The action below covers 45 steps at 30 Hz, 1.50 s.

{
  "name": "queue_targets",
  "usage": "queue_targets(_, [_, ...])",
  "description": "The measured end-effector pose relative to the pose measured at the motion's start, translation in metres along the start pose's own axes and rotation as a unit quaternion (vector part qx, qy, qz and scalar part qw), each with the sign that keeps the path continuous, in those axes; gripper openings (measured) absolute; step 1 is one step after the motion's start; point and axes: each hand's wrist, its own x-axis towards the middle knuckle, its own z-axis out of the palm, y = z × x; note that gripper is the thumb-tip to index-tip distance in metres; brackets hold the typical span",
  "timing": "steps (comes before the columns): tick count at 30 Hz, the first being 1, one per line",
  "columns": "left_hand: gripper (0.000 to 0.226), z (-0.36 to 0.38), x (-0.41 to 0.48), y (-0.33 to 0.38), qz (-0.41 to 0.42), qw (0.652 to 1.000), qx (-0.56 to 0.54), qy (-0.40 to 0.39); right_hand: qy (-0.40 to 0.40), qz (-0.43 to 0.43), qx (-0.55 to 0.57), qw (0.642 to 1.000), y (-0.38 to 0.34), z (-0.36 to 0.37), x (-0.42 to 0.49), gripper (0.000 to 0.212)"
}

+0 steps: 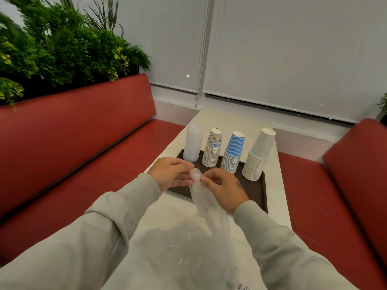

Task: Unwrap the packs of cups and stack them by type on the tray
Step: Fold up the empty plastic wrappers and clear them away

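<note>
A white table [230, 120] is flanked by red padded benches [83, 126]. Green plants [58, 45] are set behind the left bench. White blinds [293, 49] are lowered.

- The left sleeve [94, 237] is long, pale grey with a faint green cast, in soft matte cloth. It fills the frame from 7 to 8 o'clock.
- Broad, soft folds cross it, the deepest running round the elbow.
- The left cuff [150, 183] ends in a smooth rounded edge at the wrist, at 8 o'clock from the bare left hand [171, 174].
- The right sleeve [282, 248] is the same cloth and colour, lying toward 5 o'clock.
- The right cuff [245, 208] sits at 5 o'clock from the bare right hand [224, 189].
- A small dark mark [238, 185], like a tattoo, lies on the back of the right hand toward 3 o'clock. It is too small to read.
</note>
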Motion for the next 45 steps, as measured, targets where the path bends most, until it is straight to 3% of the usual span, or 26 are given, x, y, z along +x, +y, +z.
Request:
queue_targets(5, [0.018,-0.013,0.000,-0.005,0.038,0.996,0.081,0.021,-0.008,0.044,0.124,0.991,0.005,-0.005,0.008,0.015])
queue_targets(9, [0.027,-0.012,-0.004,-0.011,0.027,0.994,0.097,-0.042,-0.012,0.055,0.199,0.978,0.004,-0.005,0.014,0.026])
queue_targets(13, [0.030,-0.006,0.000,-0.017,0.047,0.989,0.135,-0.019,-0.004,0.058,0.180,0.982,0.004,0.001,0.019,0.026])
queue_targets(16, [0.013,-0.011,0.006,-0.021,0.066,0.985,0.157,-0.003,-0.012,0.064,0.187,0.980,0.005,0.005,0.020,0.022])
queue_targets(22, [0.005,-0.022,0.014,-0.021,0.073,0.988,0.130,0.028,0.056,0.115,0.183,0.975,0.015,0.003,0.025,0.014])
queue_targets(29, [0.008,-0.016,0.015,-0.020,0.068,0.993,0.087,0.031,0.031,0.115,0.218,0.969,0.012,0.003,0.024,0.021])
queue_targets(34, [0.020,-0.017,0.015,-0.016,0.064,0.992,0.110,0.013,0.023,0.067,0.165,0.984,0.013,0.002,0.027,0.004])
queue_targets(41, [0.042,-0.015,0.013,-0.001,0.075,0.984,0.156,-0.049,-0.045,0.038,0.161,0.985,0.011,-0.001,0.024,0.019])
queue_targets(45, [0.019,-0.008,0.017,-0.008,0.090,0.979,0.174,-0.052,-0.039,0.048,0.180,0.982,0.011,0.004,0.023,0.028])
